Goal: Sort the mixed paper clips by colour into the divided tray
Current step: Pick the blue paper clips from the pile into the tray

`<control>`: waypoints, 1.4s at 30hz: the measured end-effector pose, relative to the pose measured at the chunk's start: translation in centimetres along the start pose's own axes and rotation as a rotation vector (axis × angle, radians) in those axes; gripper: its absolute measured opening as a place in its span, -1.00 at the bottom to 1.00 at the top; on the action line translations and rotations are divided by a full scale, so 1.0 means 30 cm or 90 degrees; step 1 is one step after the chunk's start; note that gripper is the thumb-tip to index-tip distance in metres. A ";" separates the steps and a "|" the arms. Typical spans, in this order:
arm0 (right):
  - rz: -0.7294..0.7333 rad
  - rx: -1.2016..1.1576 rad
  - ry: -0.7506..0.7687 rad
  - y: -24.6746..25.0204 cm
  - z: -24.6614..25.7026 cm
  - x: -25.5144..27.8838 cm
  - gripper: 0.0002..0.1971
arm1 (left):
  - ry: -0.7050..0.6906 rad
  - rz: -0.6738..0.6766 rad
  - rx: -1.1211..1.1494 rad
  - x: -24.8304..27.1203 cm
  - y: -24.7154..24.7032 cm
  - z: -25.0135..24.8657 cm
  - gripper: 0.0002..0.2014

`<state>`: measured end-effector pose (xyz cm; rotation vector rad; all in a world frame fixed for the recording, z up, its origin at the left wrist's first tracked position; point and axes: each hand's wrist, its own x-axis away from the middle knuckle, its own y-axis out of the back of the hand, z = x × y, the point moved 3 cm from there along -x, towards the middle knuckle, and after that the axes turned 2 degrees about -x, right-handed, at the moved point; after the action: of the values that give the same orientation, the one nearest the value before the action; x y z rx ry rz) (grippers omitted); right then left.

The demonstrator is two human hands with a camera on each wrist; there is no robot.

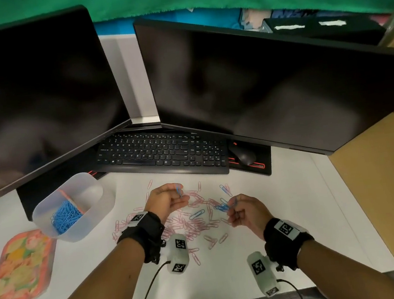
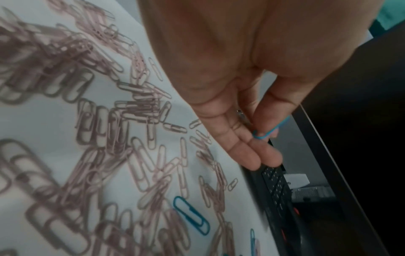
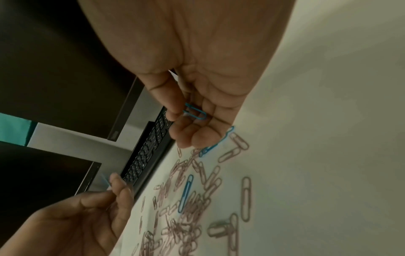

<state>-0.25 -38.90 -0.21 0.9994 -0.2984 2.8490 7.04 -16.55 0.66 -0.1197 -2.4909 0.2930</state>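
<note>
Pink paper clips (image 1: 189,224) litter the desk; blue clips (image 1: 65,217) fill one compartment of the translucent tray (image 1: 95,217)

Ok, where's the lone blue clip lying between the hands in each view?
Head: blue clip at centre, among the pink clips.
Left wrist: blue clip at lower centre, at the pile's edge.
Right wrist: blue clip just below centre, amid pink ones.
Shared landmark: the keyboard, beyond the pile in all three.

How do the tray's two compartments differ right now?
The tray's near compartment holds a heap of blue clips; the far compartment shows no clips. An orange-pink divider separates them. The near one sits closer to the patterned mat, the far one closer to the keyboard. Both share the same translucent walls.
</note>
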 end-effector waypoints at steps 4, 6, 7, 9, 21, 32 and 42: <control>-0.051 0.059 -0.004 0.019 0.011 -0.008 -0.85 | 0.031 0.006 0.096 -0.001 -0.017 0.002 -0.77; -0.083 0.153 0.005 0.042 0.012 -0.025 -0.92 | 0.051 0.002 0.088 0.002 -0.030 0.005 -0.81; -0.101 0.219 0.015 0.054 0.013 -0.037 -0.96 | 0.059 -0.003 0.060 -0.001 -0.037 0.007 -0.78; -0.152 0.386 0.049 0.072 0.025 -0.055 -0.94 | 0.082 -0.020 -0.038 -0.015 -0.045 0.025 -0.66; -0.094 0.832 0.212 0.008 0.108 -0.162 -0.66 | -0.127 0.059 -0.871 0.015 -0.135 0.112 -0.77; -0.192 0.775 0.185 0.127 0.110 -0.161 -0.75 | -0.142 0.047 -1.001 0.006 -0.117 0.122 -0.76; -0.192 0.788 0.121 0.036 0.136 -0.213 -0.79 | -0.159 0.030 -0.989 -0.008 -0.125 0.129 -0.82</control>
<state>7.02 -41.06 -1.27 0.7099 1.6203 2.6112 4.88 -20.92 -1.61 -0.7679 -2.3262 -1.7036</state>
